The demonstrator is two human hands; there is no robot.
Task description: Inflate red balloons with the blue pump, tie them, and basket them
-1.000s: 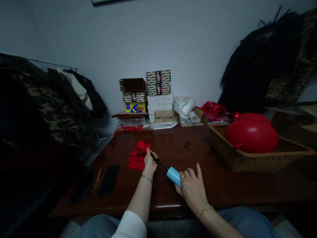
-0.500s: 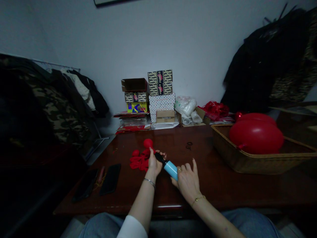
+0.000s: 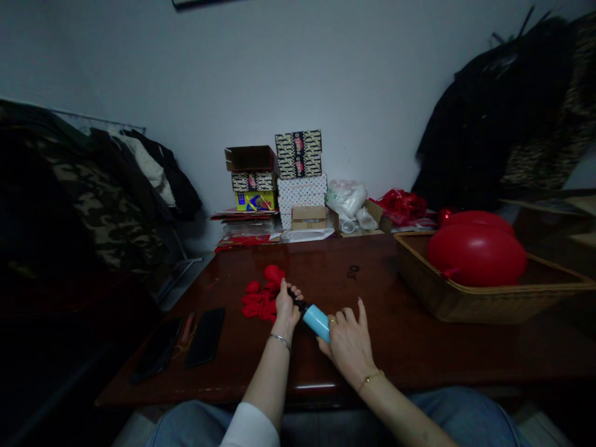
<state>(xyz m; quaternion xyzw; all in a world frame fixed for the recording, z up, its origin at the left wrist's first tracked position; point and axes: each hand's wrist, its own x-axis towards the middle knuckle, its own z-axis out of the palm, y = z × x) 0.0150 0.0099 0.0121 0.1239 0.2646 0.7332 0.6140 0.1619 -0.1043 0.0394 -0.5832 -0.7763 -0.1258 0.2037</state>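
Observation:
My left hand [image 3: 285,303] is closed around the black nozzle end of a small hand pump, where a red balloon [image 3: 274,274] is fitted and slightly swollen. My right hand [image 3: 347,341] grips the pump's light blue barrel [image 3: 316,322], with some fingers raised. Both hands hover just above the dark wooden table [image 3: 372,347]. A heap of flat red balloons [image 3: 257,302] lies on the table right beside my left hand.
Two dark phones [image 3: 205,336] lie at the left front. A wicker basket [image 3: 442,292] with inflated red balloons [image 3: 475,254] stands on the right. Stacked boxes [image 3: 298,180], plastic bags and red wrapping line the back edge. Dark coats hang at both sides.
My right hand has pushed the blue barrel toward my left hand, hiding the black rod that showed before. The balloon at the nozzle stays small.

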